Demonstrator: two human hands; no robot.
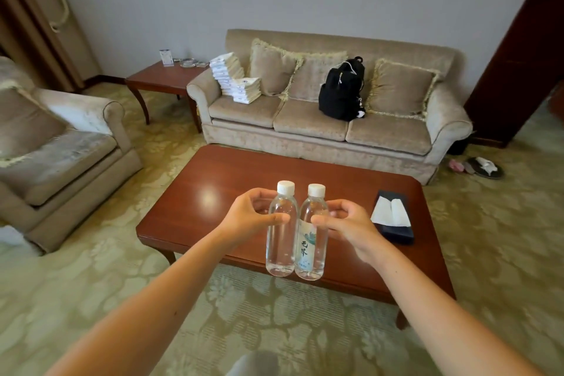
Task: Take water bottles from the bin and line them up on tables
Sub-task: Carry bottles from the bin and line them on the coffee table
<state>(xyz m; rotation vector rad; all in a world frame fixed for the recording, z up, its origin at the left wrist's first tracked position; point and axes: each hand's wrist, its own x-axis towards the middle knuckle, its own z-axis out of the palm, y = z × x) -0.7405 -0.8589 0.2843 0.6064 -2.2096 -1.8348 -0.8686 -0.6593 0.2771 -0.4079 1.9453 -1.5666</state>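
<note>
Plastic left bottle (281, 232) gripped by left hand (247, 217) | right bottle (310, 241) by right hand (345, 223) | at table (213, 180) near edge

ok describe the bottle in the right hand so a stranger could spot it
Find the brown table in front of the sofa; two clear white-capped bottles are upright side by side at its near edge. The right bottle is in the right hand. Unlike the bare-looking left bottle, it shows a pale label with dark characters.

black backpack (341, 91) and stacked white packs (235, 78) sit on the sofa (308, 123) (slippers (477, 166) nearby).
</note>
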